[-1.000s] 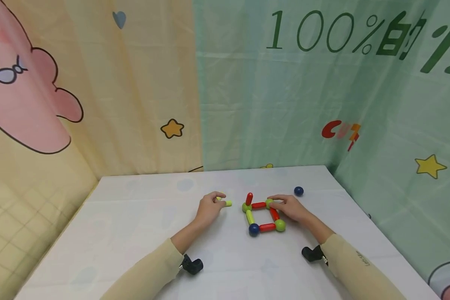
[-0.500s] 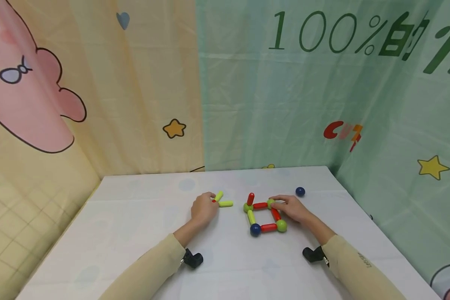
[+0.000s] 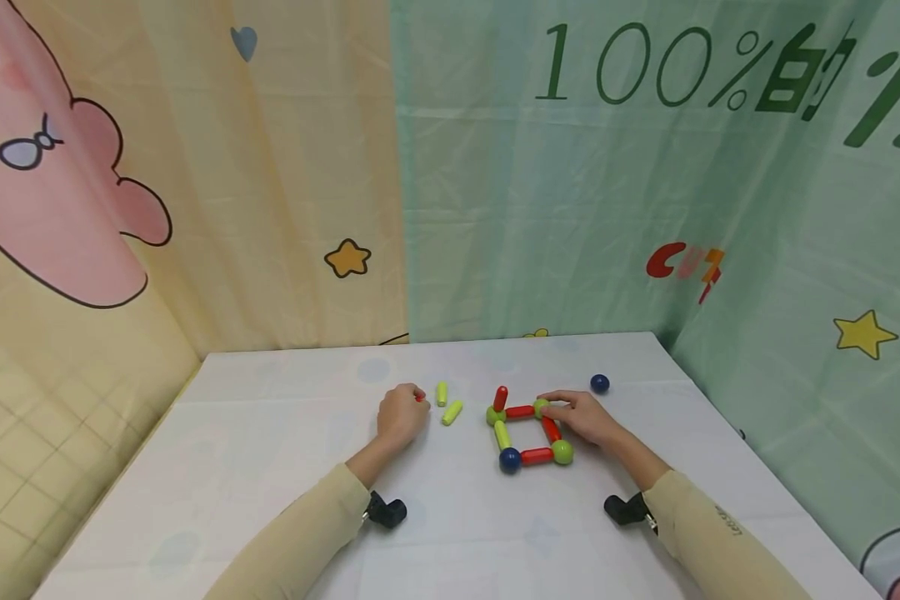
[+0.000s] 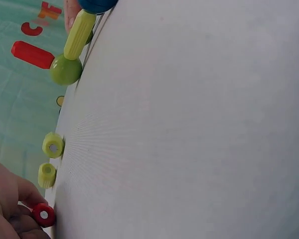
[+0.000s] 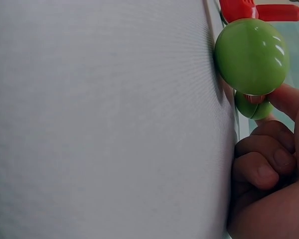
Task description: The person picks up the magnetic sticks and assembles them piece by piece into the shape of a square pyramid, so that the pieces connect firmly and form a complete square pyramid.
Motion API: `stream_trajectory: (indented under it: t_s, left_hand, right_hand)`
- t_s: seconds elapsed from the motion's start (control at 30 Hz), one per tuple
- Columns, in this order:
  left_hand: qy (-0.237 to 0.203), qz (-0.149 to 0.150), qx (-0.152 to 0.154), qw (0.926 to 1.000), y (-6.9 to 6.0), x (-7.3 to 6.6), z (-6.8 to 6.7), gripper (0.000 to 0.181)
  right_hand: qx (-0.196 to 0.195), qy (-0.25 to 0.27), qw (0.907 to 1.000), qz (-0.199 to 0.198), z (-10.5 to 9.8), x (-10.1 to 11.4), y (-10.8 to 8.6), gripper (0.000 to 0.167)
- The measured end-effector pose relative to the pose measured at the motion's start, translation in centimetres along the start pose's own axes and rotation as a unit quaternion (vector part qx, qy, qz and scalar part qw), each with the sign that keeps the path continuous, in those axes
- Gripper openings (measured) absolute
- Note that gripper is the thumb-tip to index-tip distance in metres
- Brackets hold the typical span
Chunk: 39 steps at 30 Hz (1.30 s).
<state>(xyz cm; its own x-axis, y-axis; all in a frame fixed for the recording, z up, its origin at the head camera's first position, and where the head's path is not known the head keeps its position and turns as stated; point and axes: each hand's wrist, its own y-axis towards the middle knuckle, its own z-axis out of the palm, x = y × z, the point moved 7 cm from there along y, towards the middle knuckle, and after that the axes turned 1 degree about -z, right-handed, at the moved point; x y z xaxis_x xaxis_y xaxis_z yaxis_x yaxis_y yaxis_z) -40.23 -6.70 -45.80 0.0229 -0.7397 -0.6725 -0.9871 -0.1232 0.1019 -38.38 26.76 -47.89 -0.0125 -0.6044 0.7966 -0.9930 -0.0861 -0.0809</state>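
My left hand (image 3: 403, 415) holds a short red magnetic rod (image 4: 43, 214); in the left wrist view its metal-tipped end shows beside the fingers. Just right of that hand two loose yellow-green rods (image 3: 452, 412) lie apart on the table. A square of magnetic rods and balls lies farther right, with a blue ball (image 3: 510, 461) at its near left corner and a green ball (image 3: 562, 452) at the near right. From the far left green ball (image 3: 496, 416) a red rod (image 3: 501, 398) stands up. My right hand (image 3: 585, 415) pinches the far right green ball (image 3: 542, 407).
A loose dark blue ball (image 3: 600, 383) rests beyond my right hand. The white table (image 3: 450, 533) ends at the back and right against printed curtains (image 3: 532, 208). Black wrist cameras (image 3: 386, 511) sit at both cuffs.
My left hand has drawn back left from the yellow-green rods, with a red rod in its fingers. Those two rods have shifted and turned. My right hand stays at the far right ball.
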Motion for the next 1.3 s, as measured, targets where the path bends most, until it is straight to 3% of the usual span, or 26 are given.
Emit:
stream_trajectory:
  t_s: [0.33,0.53,0.73,1.0,1.3]
  left_hand:
    - [0.005,-0.007,0.017,0.9998,-0.3,1.1,-1.4,0.037]
    - [-0.004,-0.014,0.046,0.9989,-0.8,1.6,-1.9,0.029]
    - [0.003,-0.004,0.044,0.9990,-1.3,1.5,-2.2,0.017]
    - [0.025,0.005,0.055,0.9982,-1.8,1.3,-2.2,0.016]
    - [-0.022,-0.001,0.060,0.9980,-2.3,1.1,-2.2,0.016]
  right_hand:
    - [-0.002,0.001,1.0000,0.004,-0.1,0.0,0.1,0.044]
    - [0.000,0.010,0.9999,0.004,-0.2,-0.1,0.1,0.044]
    - [0.003,0.018,0.9998,0.005,-0.1,-0.2,0.1,0.044]
    - [0.002,0.016,0.9999,0.000,-0.1,-0.1,0.0,0.042]
    - [0.000,0.015,0.9999,-0.004,0.0,-0.2,0.1,0.041]
